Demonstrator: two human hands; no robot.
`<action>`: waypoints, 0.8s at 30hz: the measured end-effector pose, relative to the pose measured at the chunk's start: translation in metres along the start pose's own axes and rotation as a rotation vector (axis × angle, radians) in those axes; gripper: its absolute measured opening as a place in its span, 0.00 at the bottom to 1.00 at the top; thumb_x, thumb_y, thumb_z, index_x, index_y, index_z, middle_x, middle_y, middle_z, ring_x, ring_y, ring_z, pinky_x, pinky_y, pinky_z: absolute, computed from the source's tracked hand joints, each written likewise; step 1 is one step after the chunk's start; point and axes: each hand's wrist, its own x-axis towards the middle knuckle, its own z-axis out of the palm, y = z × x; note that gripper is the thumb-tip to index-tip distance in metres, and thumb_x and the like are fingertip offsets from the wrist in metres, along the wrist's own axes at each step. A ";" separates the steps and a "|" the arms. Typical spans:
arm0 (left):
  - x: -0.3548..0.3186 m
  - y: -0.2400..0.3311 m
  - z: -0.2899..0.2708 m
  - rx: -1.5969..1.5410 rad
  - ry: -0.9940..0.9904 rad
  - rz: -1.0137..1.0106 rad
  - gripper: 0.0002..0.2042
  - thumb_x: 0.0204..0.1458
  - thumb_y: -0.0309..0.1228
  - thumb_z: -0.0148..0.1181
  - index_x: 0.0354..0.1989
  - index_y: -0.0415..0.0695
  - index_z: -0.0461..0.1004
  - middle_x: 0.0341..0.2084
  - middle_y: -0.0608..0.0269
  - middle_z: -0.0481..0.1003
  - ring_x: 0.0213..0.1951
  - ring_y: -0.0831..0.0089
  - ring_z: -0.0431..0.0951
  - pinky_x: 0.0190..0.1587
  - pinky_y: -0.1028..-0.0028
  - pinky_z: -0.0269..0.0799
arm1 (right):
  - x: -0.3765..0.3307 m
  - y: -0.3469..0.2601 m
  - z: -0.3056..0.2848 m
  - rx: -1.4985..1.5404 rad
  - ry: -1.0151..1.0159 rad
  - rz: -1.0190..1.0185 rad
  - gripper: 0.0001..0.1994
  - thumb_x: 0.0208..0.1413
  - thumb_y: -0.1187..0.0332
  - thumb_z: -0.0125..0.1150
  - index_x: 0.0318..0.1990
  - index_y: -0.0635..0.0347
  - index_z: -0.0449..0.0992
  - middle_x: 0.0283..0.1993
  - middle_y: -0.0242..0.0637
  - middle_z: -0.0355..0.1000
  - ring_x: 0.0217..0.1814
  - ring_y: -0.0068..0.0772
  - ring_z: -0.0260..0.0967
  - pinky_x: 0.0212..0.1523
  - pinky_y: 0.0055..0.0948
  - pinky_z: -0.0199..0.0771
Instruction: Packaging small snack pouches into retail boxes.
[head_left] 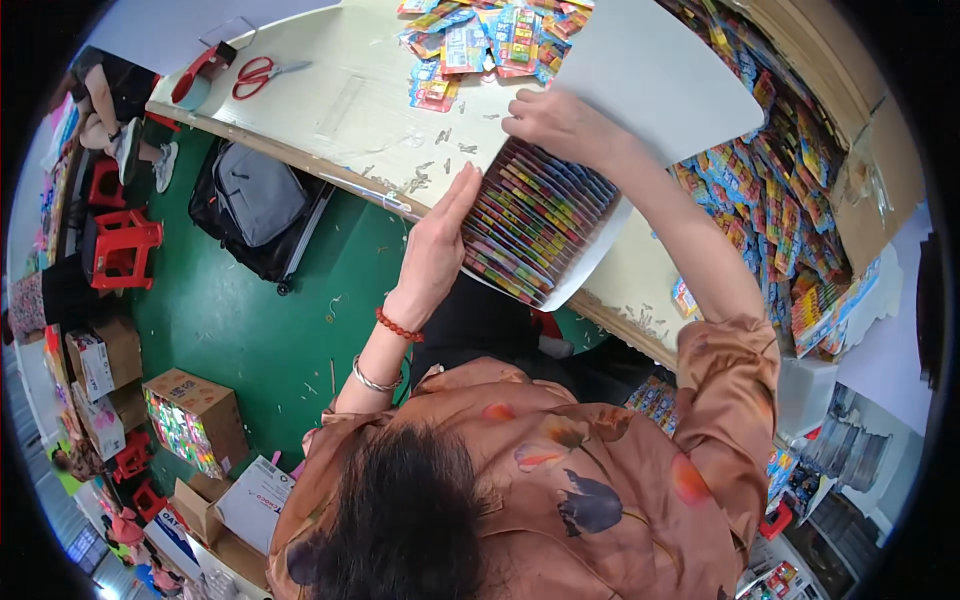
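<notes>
The left hand (437, 245) lies flat and open, fingers straight, pressed against the left end of a tight row of colourful packets (535, 220) that stand on edge in a white tray (590, 272). It grips nothing; it squares the row from the side. The right hand (558, 125) rests on the far, upper edge of the same row, fingers curled over the packet tops just under a white card sheet (655, 75). Whether it pinches a packet or the sheet, or only presses down, cannot be told.

Judging from how things lie, the tray is largely filled: the packets reach from one hand to the other with no visible gap, so the loading looks close to done and the evening-up is in hand. The tray hangs partly over the near edge of the bench (330, 110), between the two hands and close to the person's body.

More work seems to be left: loose packets (480, 40) lie scattered further up the bench, and a big heap of packets (770, 190) fills the right side. Red-handled scissors (258, 75) lie well apart at the left.
</notes>
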 end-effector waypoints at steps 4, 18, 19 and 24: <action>0.003 0.001 -0.006 0.137 -0.148 0.096 0.29 0.50 0.16 0.49 0.64 0.43 0.58 0.64 0.51 0.58 0.63 0.53 0.60 0.61 0.58 0.61 | -0.019 -0.004 0.009 -0.199 0.138 -0.190 0.02 0.46 0.70 0.54 0.28 0.57 0.71 0.30 0.28 0.69 0.38 0.26 0.68 0.37 0.22 0.72; 0.010 0.009 -0.010 -0.480 0.035 -0.542 0.13 0.58 0.31 0.55 0.48 0.38 0.76 0.46 0.47 0.76 0.47 0.72 0.77 0.46 0.74 0.72 | 0.018 0.005 -0.037 0.361 -0.286 0.072 0.13 0.49 0.59 0.63 0.40 0.53 0.81 0.36 0.35 0.74 0.43 0.32 0.68 0.42 0.32 0.66; 0.016 0.001 -0.010 -0.523 0.018 -0.586 0.15 0.56 0.31 0.58 0.49 0.38 0.75 0.45 0.49 0.77 0.44 0.74 0.78 0.44 0.75 0.72 | 0.027 0.004 -0.042 0.507 -0.342 0.164 0.14 0.47 0.58 0.64 0.39 0.55 0.82 0.34 0.36 0.74 0.42 0.33 0.69 0.41 0.33 0.67; 0.028 -0.013 0.010 -0.544 0.123 -0.502 0.21 0.52 0.33 0.64 0.52 0.35 0.72 0.31 0.61 0.80 0.30 0.81 0.75 0.36 0.79 0.72 | 0.061 0.026 -0.023 0.762 -0.877 0.250 0.21 0.35 0.63 0.73 0.41 0.58 0.82 0.32 0.40 0.77 0.33 0.32 0.72 0.32 0.31 0.68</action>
